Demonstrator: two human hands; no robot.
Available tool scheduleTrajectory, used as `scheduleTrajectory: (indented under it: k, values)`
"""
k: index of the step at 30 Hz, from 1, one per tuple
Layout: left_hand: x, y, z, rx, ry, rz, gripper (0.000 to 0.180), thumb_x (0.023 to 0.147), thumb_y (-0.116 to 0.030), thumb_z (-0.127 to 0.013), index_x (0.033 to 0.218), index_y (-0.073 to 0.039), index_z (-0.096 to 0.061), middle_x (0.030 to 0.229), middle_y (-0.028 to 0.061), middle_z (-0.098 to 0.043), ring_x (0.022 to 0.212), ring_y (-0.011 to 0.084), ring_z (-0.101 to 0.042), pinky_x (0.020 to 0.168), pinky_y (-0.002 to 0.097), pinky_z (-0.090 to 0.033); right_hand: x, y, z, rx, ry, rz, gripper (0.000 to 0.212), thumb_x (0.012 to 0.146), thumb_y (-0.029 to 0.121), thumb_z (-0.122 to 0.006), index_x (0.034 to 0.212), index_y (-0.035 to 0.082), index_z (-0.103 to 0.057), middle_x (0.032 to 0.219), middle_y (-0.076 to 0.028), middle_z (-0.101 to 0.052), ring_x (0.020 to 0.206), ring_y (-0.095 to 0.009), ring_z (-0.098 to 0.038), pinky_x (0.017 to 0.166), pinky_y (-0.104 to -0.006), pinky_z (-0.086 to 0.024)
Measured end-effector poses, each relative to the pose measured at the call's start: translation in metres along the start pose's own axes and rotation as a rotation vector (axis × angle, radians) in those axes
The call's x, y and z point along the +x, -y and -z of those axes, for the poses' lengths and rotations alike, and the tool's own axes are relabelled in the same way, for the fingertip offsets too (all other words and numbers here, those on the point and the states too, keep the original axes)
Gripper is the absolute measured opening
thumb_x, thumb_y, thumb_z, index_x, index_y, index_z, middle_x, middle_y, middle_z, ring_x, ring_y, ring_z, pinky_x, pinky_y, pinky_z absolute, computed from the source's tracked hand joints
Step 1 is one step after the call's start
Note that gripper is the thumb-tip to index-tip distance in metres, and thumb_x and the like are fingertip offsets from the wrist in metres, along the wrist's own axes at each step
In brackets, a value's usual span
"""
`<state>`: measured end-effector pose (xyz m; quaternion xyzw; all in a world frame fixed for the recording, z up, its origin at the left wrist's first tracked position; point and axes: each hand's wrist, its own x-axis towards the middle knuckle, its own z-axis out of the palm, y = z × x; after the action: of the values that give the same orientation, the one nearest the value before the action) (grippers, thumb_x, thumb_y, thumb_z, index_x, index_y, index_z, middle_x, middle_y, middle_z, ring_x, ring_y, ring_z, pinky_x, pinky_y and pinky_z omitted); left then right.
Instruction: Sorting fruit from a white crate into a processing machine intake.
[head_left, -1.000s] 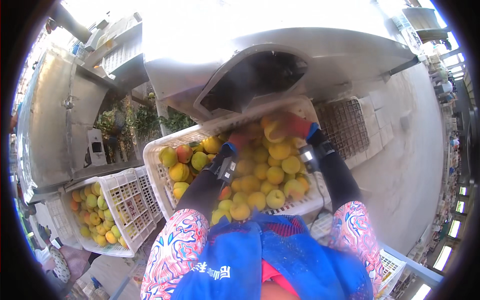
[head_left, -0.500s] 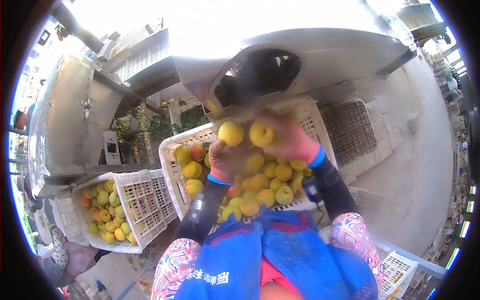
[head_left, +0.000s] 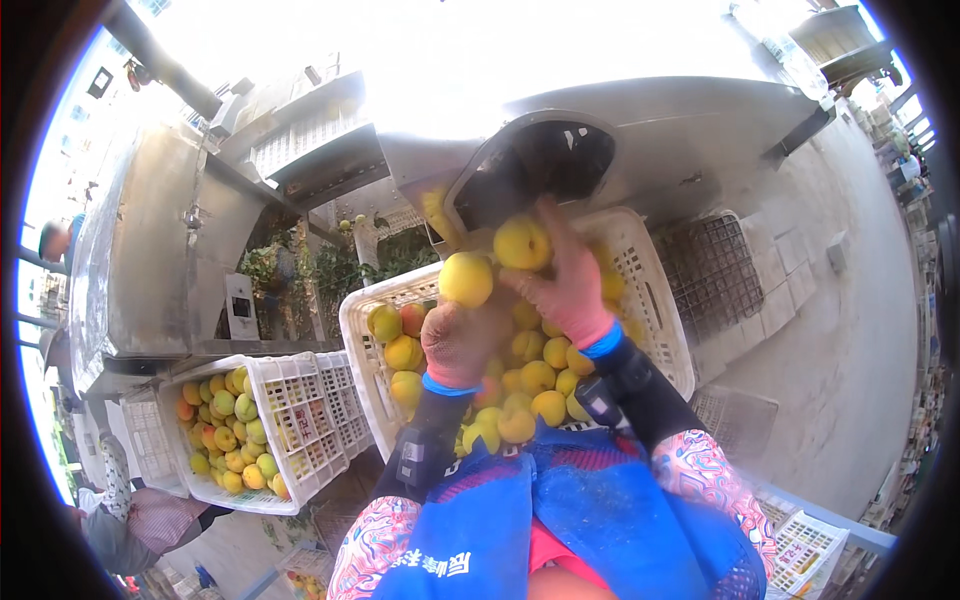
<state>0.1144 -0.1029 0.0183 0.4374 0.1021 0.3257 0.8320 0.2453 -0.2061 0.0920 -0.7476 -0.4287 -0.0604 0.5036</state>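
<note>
Yellow fruit (head_left: pixel 548 407), some pieces blushed red, lies heaped in a white plastic crate (head_left: pixel 358 350) directly before a worker, in a workspace dominated by a broad silver machine (head_left: pixel 690 130) whose upper surface vanishes in glare. A grey metal cabinet (head_left: pixel 150 250) stands to the left, with green leaves (head_left: pixel 330 270) beside it. The slotted main crate sits at the machine's near edge, close to its dark mouth (head_left: pixel 535 165). At left, another white crate (head_left: pixel 300 400) carries more fruit, green, yellow and orange. Near the lower left edge, a second person (head_left: pixel 150 520) appears in part, in checked clothing. To the right, a dark grid panel (head_left: pixel 715 270) lies near the main crate. The worker wears a blue garment (head_left: pixel 640 510) and swirl-patterned sleeves (head_left: pixel 705 475), with a blue band at each wrist. Over the crate, the left hand (head_left: pixel 455 345) is mostly curled, one round fruit (head_left: pixel 466 280) gripped at its fingertips. Just beside it, the right hand (head_left: pixel 570 285) is spread partway around a neighbouring fruit (head_left: pixel 522 243), holding it between thumb and fingers; motion blurs the fingertips.
</note>
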Motion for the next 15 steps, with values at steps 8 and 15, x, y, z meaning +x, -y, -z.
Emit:
scheduleTrajectory:
  k: [8,15]
  values:
    - [-0.001,-0.023,-0.003,-0.997,-0.048,0.450,0.050,0.102,-0.038,-0.052,0.145,-0.013,-0.044,0.141,0.0091,-0.052,0.135,0.0333,-0.045,0.112,0.0512,-0.038,0.069,-0.043,-0.044,-0.509,-0.048,0.153,0.064,0.078,0.038,-0.081,0.126,0.001,-0.062,0.126,-0.023,-0.061,0.109,-0.041,-0.061,0.096,-0.0527,-0.046]
    - [0.005,-0.038,-0.021,-0.878,0.074,0.500,0.055,0.104,-0.050,-0.045,0.144,-0.012,-0.047,0.141,0.0109,-0.055,0.130,0.0307,-0.049,0.108,0.0471,-0.040,0.008,0.040,-0.021,0.061,0.031,-0.094,0.054,0.077,0.028,-0.080,0.120,0.002,-0.062,0.110,-0.018,-0.069,0.102,-0.039,-0.065,0.090,-0.0464,-0.051]
